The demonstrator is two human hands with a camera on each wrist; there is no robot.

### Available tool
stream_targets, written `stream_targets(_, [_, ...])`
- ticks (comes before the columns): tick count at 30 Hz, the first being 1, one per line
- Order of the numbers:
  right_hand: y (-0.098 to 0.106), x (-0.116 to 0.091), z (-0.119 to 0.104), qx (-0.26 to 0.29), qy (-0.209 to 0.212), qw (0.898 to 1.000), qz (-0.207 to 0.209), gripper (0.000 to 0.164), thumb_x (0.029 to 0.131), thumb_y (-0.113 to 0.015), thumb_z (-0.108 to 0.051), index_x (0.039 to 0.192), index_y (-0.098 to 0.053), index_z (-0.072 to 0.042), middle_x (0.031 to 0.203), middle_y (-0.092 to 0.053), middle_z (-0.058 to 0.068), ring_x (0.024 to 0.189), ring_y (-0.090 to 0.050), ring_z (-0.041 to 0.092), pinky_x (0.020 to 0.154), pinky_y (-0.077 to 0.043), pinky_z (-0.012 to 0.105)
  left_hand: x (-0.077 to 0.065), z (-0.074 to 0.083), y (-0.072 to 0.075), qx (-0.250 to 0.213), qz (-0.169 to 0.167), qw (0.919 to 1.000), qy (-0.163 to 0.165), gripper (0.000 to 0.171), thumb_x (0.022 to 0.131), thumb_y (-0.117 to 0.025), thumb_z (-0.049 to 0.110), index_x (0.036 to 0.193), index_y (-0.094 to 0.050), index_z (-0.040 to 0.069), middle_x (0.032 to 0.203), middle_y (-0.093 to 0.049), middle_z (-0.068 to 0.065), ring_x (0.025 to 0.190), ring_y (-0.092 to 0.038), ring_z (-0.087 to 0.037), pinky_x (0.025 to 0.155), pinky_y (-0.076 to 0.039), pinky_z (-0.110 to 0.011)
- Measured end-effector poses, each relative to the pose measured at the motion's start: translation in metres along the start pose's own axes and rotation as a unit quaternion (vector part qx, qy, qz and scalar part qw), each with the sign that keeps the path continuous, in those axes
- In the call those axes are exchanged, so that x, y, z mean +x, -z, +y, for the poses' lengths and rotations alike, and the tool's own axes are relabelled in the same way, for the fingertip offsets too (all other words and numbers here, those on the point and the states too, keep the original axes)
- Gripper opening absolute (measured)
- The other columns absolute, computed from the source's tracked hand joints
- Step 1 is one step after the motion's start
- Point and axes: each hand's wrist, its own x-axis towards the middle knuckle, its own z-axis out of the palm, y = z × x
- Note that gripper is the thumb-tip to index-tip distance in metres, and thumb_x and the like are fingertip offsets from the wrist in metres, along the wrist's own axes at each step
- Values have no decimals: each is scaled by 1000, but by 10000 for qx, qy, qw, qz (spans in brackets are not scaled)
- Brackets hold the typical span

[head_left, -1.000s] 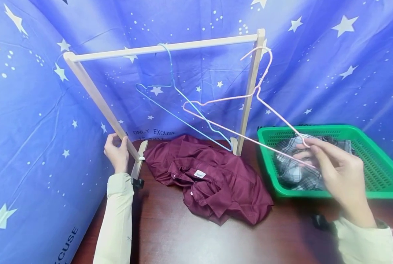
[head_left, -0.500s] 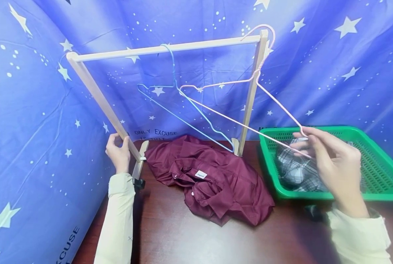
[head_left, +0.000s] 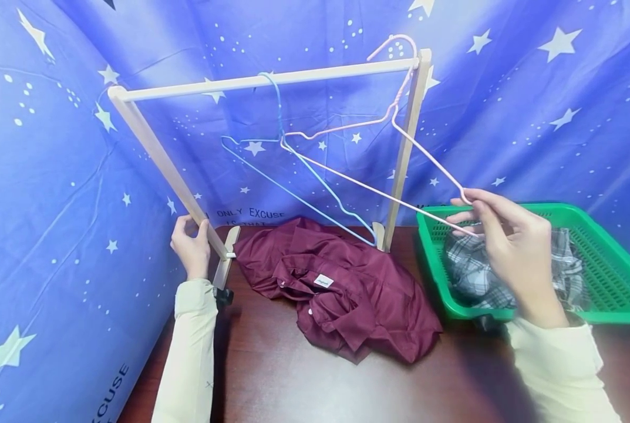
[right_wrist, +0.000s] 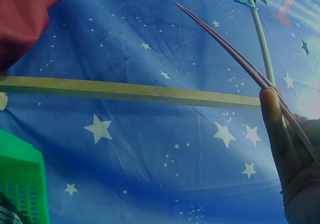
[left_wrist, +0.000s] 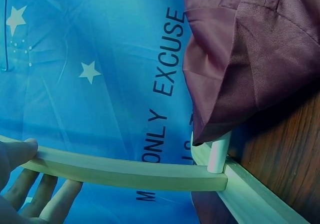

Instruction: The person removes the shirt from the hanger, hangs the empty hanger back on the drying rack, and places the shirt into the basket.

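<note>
In the head view my left hand (head_left: 192,245) holds the left post (head_left: 155,155) of a small wooden clothes rack low down, thumb on one side and fingers on the other. A pink wire clothes hanger (head_left: 401,91) is pinched at its right corner by my right hand (head_left: 523,252). Its hook arches over the right end of the top bar (head_left: 198,88); I cannot tell whether it touches. A blue wire hanger (head_left: 280,108) hangs bare from the middle of that bar. Below lies a crumpled maroon shirt (head_left: 394,311), collar toward me. The right wrist view shows the fingers (right_wrist: 274,119) against the pink wire.
A green plastic basket (head_left: 610,315) stands at the right, holding a grey plaid garment (head_left: 473,270). The rack's right post (head_left: 403,167) rises behind the shirt. A blue star-patterned curtain (head_left: 315,23) encloses the back and left of the brown table (head_left: 272,382).
My right hand has moved up and left with the pink hanger. Its hook has risen from beside the right post to above the top bar. The left hand keeps its place on the left post.
</note>
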Motion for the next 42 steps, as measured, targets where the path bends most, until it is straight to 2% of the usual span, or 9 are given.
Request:
stream_targets(7, [-4,-4,6,80,-285,9993,-223,29,95,-57,5,121,-68,2,104,-75,-9,78,-72,1,68,-56,18,-1,0,0,-68,31,10000,-7,20,86,-73,7,104,-68,-1,102,-72,-21,94,-66,-33,106,-34,-42])
stream_targets(14, [-10,-7,10,236,-208,9976,-621,29,93,-57,10,120,-67,6,103,-74,-8,79,-72,1,68,-56,19,0,-3,0,-74,53,10000,19,20,86,-73,8,103,-68,1,101,-73,-19,91,-65,-29,105,-36,-42])
stream_targets(17, [-12,-7,10,307,-332,9959,-789,30,94,-57,8,122,-66,5,104,-74,-9,82,-72,2,70,-56,20,0,-3,0,-74,60,9999,38,19,86,-73,8,103,-69,1,101,-73,-19,90,-65,-27,103,-40,-41])
stream_targets(26, [-11,-14,9,50,-502,9897,-1336,32,92,-64,3,123,-68,-3,108,-73,-8,85,-72,3,68,-56,18,-1,-3,0,-101,78,9999,18,18,86,-73,6,103,-68,1,100,-73,-19,91,-65,-28,101,-41,-42])
stream_targets(30, [-10,-19,12,-109,-284,9877,-1534,35,91,-65,3,124,-68,-8,111,-72,-7,88,-71,1,72,-55,15,-2,-2,1,-133,83,9999,0,18,86,-73,6,102,-68,0,100,-73,-20,90,-65,-28,100,-41,-42])
stream_targets(35, [-11,-29,18,-398,-353,9751,-2154,46,89,-70,-1,132,-63,-14,114,-71,-3,95,-67,-4,73,-53,11,-2,-2,1,-81,87,9999,12,18,86,-73,7,102,-69,1,100,-73,-19,90,-65,-28,100,-43,-42])
stream_targets(37, [-12,-33,21,-512,-527,9661,-2474,49,89,-71,-6,136,-60,-16,116,-71,1,98,-67,0,75,-53,14,-2,-2,1,-44,85,10000,10,18,87,-73,7,103,-69,1,100,-73,-19,90,-65,-28,100,-43,-41])
stream_targets(39, [-15,-37,24,-615,-707,9550,-2815,51,90,-72,-12,139,-56,-15,117,-71,5,102,-69,9,78,-55,21,-2,-2,0,-21,86,10000,-3,17,87,-72,7,103,-68,1,99,-73,-19,89,-65,-28,99,-43,-41])
stream_targets(42, [-19,-43,27,-692,-900,9397,-3227,58,90,-73,-21,143,-50,-14,123,-68,9,108,-67,27,89,-56,39,-2,0,1,-25,89,10000,-1,17,87,-72,6,103,-68,1,99,-73,-19,88,-64,-26,98,-44,-41])
